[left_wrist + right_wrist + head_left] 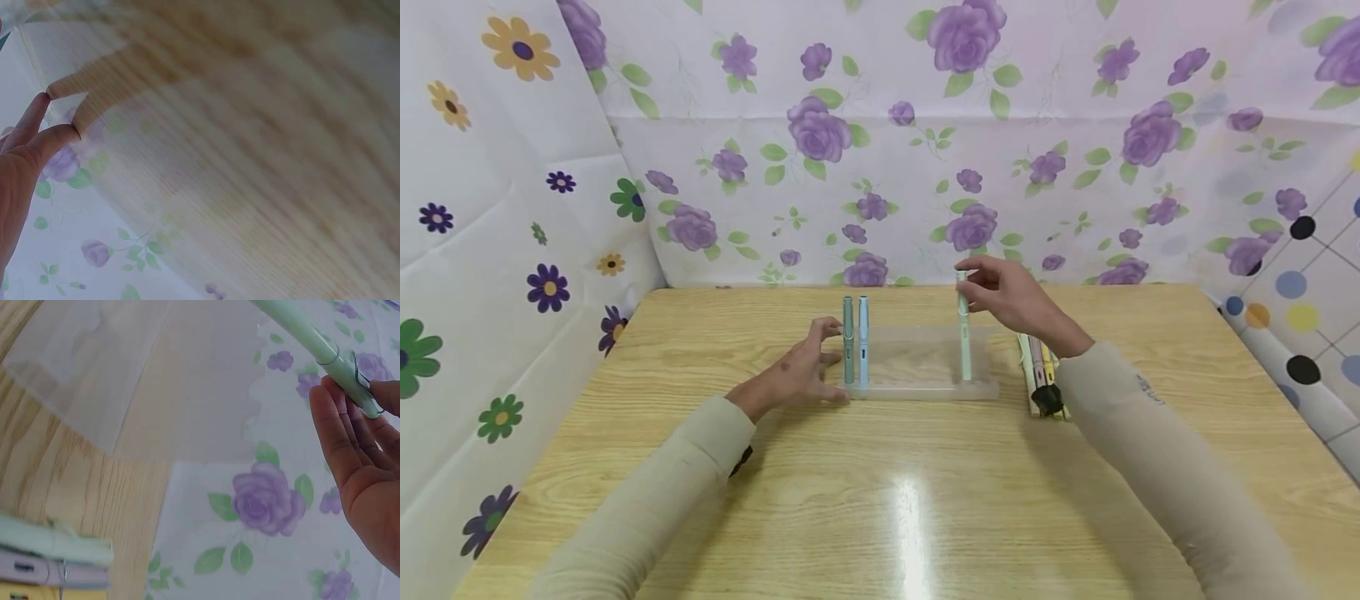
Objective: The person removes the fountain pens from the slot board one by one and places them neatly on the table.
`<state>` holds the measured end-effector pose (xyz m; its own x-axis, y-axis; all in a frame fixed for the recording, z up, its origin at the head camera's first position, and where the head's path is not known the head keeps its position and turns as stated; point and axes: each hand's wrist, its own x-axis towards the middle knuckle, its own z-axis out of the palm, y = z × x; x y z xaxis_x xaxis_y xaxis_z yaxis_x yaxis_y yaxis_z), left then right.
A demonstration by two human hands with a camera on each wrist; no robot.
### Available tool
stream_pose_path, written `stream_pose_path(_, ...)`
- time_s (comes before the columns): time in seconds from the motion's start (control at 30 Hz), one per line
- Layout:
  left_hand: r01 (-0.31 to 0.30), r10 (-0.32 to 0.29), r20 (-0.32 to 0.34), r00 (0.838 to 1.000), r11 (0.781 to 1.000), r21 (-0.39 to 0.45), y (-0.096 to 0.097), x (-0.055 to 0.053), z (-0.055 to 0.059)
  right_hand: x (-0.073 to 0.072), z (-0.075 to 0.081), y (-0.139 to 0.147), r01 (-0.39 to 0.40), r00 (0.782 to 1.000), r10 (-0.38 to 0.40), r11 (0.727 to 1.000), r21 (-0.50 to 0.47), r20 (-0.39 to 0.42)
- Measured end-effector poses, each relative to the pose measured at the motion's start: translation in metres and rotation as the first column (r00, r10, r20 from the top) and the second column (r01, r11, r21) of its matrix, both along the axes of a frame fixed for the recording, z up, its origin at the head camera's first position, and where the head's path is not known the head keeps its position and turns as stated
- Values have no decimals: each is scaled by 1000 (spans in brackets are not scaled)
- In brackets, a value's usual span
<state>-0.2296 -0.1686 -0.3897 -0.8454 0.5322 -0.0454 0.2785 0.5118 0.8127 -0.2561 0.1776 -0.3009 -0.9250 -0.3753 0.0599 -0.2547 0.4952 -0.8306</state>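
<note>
A clear plastic pen stand (917, 390) sits on the wooden table. At its left end stand a dark green pen (848, 342) and a light blue pen (863, 343), both upright. My left hand (801, 367) holds that end, thumb at the front and fingers towards the back; in the left wrist view, fingertips (76, 130) show but the pens do not. Over the stand's right end, my right hand (1003, 296) pinches a pale green pen (965, 342) by its capped top, nearly upright. The right wrist view shows the pen's clip (361, 378) beside the thumb.
Right of the stand lies a bundle of pens (1037, 371), with lilac and yellow ones among them and something black at its near end. Part of it is under my right forearm. A flowered cloth wall (880, 167) rises behind the table (850, 500).
</note>
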Motion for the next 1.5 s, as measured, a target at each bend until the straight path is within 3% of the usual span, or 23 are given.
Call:
stream_pose_path(0.23, -7, 7, 6, 1000, 1000, -4, 0, 1, 1, 7, 4, 31, 49, 999, -49, 998, 36, 8)
stream_pose_path(0.63, -17, 17, 0, 1000, 1000, -9, -1, 1, -1, 10, -7, 77, 72, 995, -78, 994, 83, 67)
stream_pose_path(0.93, -16, 16, 0, 1000, 1000, -17, -1, 0, 1, 10, -18, 115, 149, 983, -162, 977, 152, 81)
stream_pose_path(1.5, -17, 17, 13, 1000, 1000, -1, 0, 0, -1, 14, -46, 175, 177, 954, -216, 966, 190, 208)
